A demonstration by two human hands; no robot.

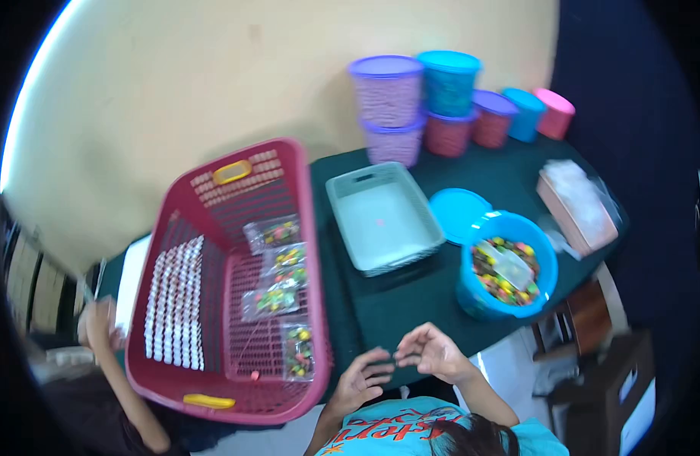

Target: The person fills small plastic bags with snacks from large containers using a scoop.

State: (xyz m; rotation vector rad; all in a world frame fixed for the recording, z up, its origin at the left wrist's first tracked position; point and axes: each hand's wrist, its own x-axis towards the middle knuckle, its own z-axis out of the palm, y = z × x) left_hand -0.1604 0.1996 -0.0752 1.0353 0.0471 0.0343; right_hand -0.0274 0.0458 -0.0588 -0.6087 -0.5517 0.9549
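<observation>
Near the front edge of the dark green table, my left hand [363, 379] and my right hand [433, 353] face each other with fingers apart, and nothing shows in either. To the left is a large maroon basket [315, 281] holding clear bags of colourful pieces [277, 299] and rows of white-and-brown items [174, 304]. A grey-green tray [380, 216] lies beyond my hands with a tiny pink speck inside. At the right, a blue tub [471, 298] contains colourful pieces and a clear scoop [508, 266].
Lidded tubs [388, 95] in purple, blue and pink line the back. A blue lid [458, 215] lies behind the open tub. A pink box [574, 213] of clear plastic stands at the right. Another person's hand [99, 323] is left of the basket; a chair stands at lower right.
</observation>
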